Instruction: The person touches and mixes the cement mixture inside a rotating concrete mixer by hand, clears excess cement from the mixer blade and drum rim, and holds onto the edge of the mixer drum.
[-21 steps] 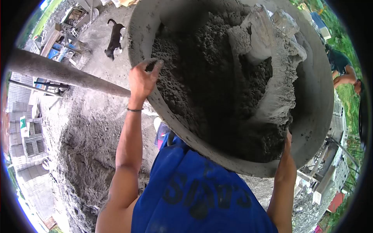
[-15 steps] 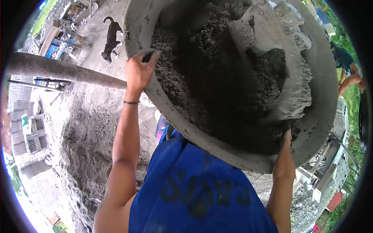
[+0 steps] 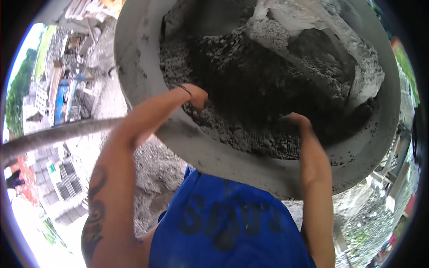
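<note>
A large round drum point(image 3: 134, 58), crusted with grey, takes up the upper part of the view just ahead of me. Inside it lies dark grey powdery mix point(image 3: 250, 85). A pale, ragged piece point(image 3: 366, 85), coated in powder, leans over the mix at the right. My left hand point(image 3: 199, 96) reaches over the rim, wrist bent, its fingers pointing down at the mix and mostly hidden. Farther right, my right hand point(image 3: 300, 120) is also inside the drum, low over the mix, blurred, its fingertips lost against the dark powder; I cannot tell what it grips.
A thick pole point(image 3: 58, 136) runs from the left edge to behind the drum. Grey blocks point(image 3: 49, 178) are stacked at the left, with a dark grid-like crate point(image 3: 69, 181) beside them. Rubble and gravel point(image 3: 161, 169) cover the ground below.
My left hand has left the rim and moved right and down into the drum. My right hand has shifted up and left over the mix. The drum fills more of the view.
</note>
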{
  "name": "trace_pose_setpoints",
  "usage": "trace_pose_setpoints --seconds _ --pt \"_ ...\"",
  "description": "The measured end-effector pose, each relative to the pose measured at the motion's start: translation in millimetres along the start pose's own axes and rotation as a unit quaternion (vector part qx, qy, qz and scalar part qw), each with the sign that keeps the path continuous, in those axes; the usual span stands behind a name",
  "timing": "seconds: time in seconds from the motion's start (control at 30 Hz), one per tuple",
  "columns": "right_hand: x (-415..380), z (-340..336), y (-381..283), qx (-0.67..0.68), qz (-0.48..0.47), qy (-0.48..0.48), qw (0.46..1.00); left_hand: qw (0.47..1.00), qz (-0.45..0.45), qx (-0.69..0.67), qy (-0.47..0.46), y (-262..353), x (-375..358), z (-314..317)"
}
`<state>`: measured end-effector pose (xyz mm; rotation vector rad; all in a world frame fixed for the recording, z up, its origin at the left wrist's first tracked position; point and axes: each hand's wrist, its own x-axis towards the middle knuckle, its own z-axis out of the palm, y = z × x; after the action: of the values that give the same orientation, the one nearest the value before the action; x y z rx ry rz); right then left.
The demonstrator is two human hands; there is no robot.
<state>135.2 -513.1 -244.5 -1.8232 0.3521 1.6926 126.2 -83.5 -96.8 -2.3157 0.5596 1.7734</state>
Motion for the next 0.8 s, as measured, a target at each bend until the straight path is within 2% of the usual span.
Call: trace_pose_setpoints --seconds 0.07,0.1,0.13,0.17,0.2,0.23,0.3,0.37,0.47,0.5,0.53,0.57,0.6,0.63,0.67,0.73,0.8 --pt "-29.9 31.6 -46.0 -0.121 -0.030 -0.012 0.992 0.992 0.058 0.103 -0.037 -7.5 85.0 15.3" --pt "-12.1 38.8 -36.1 -0.263 -0.142 -0.004 0.954 0.988 0.078 0.127 -0.045 -9.1 126.1 30.9" --pt "3.6 48.0 -26.5 -0.397 -0.246 0.008 0.884 0.982 0.100 0.151 -0.054 -11.9 172.9 57.5" --pt "1.5 56.1 -27.9 -0.378 -0.244 0.022 0.893 0.996 0.038 0.068 -0.040 -29.4 243.8 109.6" --pt "-1.2 69.2 -31.7 -0.269 -0.133 0.118 0.947 0.994 0.046 0.093 -0.017 -8.6 214.2 112.2" --pt "-4.2 76.5 -28.6 -0.154 -0.012 0.201 0.967 0.992 0.057 0.111 0.002 13.3 181.6 113.8" --pt "26.8 86.4 -10.7 -0.084 -0.068 0.408 0.906 0.990 0.064 0.129 0.009 21.5 186.7 125.6" --pt "34.3 66.6 -32.2 0.017 -0.189 0.570 0.800 0.987 0.061 0.144 0.027 19.2 186.9 124.2" --pt "21.5 43.3 -81.2 -0.047 -0.297 0.610 0.733 0.989 0.046 0.137 0.000 35.5 171.0 97.0" --pt "24.9 39.7 -93.2 -0.078 -0.331 0.610 0.716 0.987 0.035 0.141 -0.073 38.3 163.7 84.1" --pt "14.9 43.1 -107.2 -0.110 -0.262 0.570 0.771 0.979 0.021 0.145 -0.144 41.2 162.8 75.4" --pt "4.4 45.6 -117.4 -0.137 -0.192 0.520 0.821 0.976 0.032 0.160 -0.141 44.0 167.4 73.6" --pt "2.5 42.5 -119.8 -0.132 -0.178 0.528 0.819 0.962 0.033 0.178 -0.203 45.2 172.4 72.4" --pt "2.2 38.1 -121.5 -0.148 -0.154 0.482 0.850 0.945 0.030 0.193 -0.264 45.8 175.3 67.8" --pt "0.7 38.7 -117.3 -0.164 -0.129 0.428 0.879 0.943 0.038 0.201 -0.264 46.5 176.9 67.2" --pt "13.9 44.5 -106.1 -0.140 -0.110 0.414 0.893 0.926 0.024 0.070 -0.369 47.9 165.6 54.2" --pt "33.5 47.2 -97.7 -0.124 -0.105 0.403 0.901 0.932 0.015 0.093 -0.349 62.3 145.7 29.3"
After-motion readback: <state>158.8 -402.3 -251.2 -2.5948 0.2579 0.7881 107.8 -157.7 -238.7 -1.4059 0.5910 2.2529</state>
